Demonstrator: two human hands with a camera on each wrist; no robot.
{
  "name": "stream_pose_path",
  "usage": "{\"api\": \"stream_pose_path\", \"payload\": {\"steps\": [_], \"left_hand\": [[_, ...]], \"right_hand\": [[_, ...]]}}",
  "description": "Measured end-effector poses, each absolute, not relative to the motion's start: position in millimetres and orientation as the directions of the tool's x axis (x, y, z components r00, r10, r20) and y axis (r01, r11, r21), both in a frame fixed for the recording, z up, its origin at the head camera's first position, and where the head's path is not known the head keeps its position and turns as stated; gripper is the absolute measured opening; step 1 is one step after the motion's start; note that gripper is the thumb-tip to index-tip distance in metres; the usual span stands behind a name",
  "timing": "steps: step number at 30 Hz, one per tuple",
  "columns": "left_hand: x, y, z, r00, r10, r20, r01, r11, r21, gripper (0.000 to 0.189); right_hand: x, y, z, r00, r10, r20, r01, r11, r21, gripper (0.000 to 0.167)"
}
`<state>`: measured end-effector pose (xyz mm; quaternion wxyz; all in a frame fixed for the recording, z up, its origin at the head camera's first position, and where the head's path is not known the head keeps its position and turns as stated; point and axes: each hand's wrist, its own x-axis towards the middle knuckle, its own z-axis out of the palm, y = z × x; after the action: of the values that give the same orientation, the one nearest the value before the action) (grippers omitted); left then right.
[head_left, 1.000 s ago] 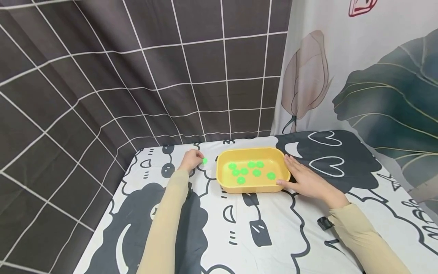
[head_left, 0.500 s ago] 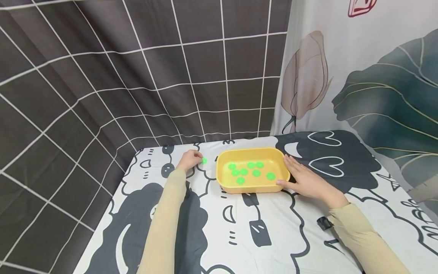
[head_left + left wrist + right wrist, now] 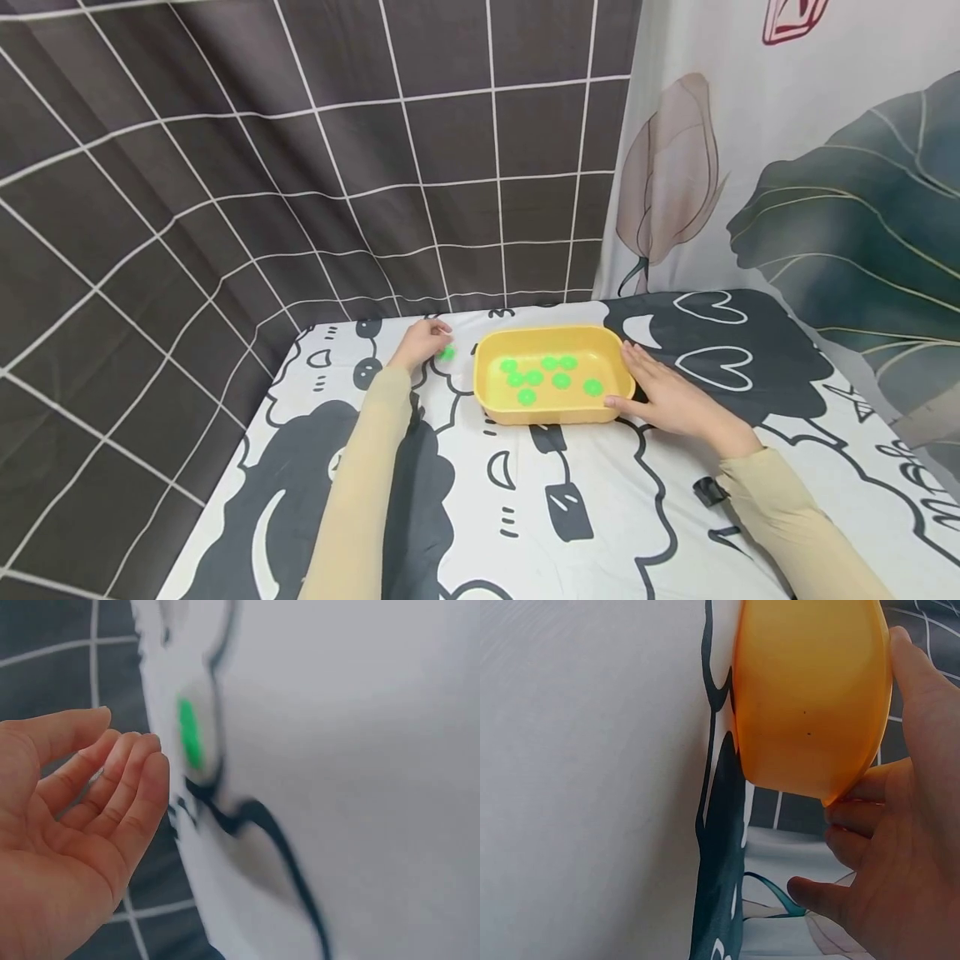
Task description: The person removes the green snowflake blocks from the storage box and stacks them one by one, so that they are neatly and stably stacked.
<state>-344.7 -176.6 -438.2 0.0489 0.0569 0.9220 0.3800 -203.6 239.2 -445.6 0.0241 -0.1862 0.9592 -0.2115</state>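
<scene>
My left hand (image 3: 422, 343) is beside a small bright green disc (image 3: 447, 352) on the cloth, left of the yellow basin (image 3: 555, 416). In the left wrist view, the fingers (image 3: 139, 817) are loosely bent with nothing between them, and the green disc (image 3: 190, 733) lies just past the fingertips. My right hand (image 3: 667, 392) rests at the right end of the basin, thumb by the near corner and fingers extended along the rim. From the right wrist, the thumb and fingers (image 3: 866, 784) touch the rim of the basin (image 3: 810, 697). Several green discs (image 3: 533, 377) lie inside it.
A white cloth (image 3: 480, 467) with black cartoon prints covers the work surface. Behind it hangs a dark curtain (image 3: 420, 142) with white grid lines. A pale curtain (image 3: 675, 167) with flower and leaf prints hangs at the right.
The left fingertips were at the edge of the green disc and have now shifted slightly, above and beside it. The right hand and the basin have stayed in place.
</scene>
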Motion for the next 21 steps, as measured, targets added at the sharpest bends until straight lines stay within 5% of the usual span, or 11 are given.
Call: {"api": "stream_pose_path", "payload": {"steps": [12, 21], "left_hand": [[-358, -121, -388, -0.938, 0.341, 0.054, 0.260, 0.594, 0.761, 0.030], [-352, -63, -358, -0.847, 0.527, 0.065, 0.443, 0.634, 0.634, 0.027]], "right_hand": [[-202, 239, -445, -0.931, -0.362, 0.035, -0.342, 0.839, -0.424, 0.104], [-200, 238, -443, -0.929, -0.368, 0.043, -0.350, 0.835, -0.424, 0.102]]}}
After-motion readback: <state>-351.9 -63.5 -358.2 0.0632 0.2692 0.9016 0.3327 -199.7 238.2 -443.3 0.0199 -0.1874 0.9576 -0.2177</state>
